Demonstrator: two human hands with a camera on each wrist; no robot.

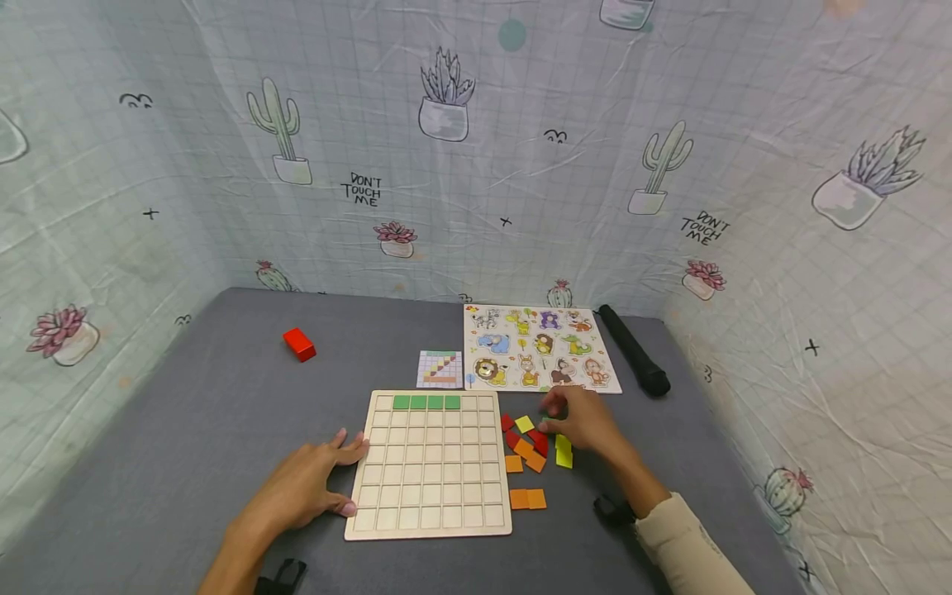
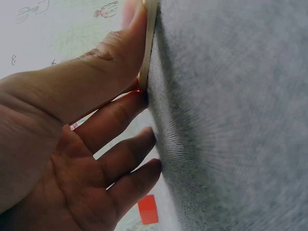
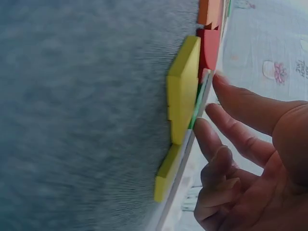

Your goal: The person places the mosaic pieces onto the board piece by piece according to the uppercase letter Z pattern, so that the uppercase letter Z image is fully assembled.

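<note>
A pale wooden grid board (image 1: 431, 475) lies flat, with a row of green tiles (image 1: 427, 402) in its top row. At its left edge rests my left hand (image 1: 301, 483), thumb and forefinger spread along the side. The thumb (image 2: 127, 43) touches the board's edge in the left wrist view. My right hand (image 1: 583, 420) is over the loose pile right of the board. Thumb and forefinger pinch a green tile (image 3: 196, 108) at its two ends, partly hidden in the head view. Yellow tiles (image 1: 564, 452), red tiles (image 1: 508, 422) and orange tiles (image 1: 528, 499) lie around it.
Behind the board lie a small pattern card (image 1: 440, 369) and an animal picture board (image 1: 539, 347). A black microphone (image 1: 635, 351) lies at the back right. A red block (image 1: 300, 345) sits at the back left. Printed cloth walls (image 1: 476, 190) enclose the grey table (image 1: 223, 397).
</note>
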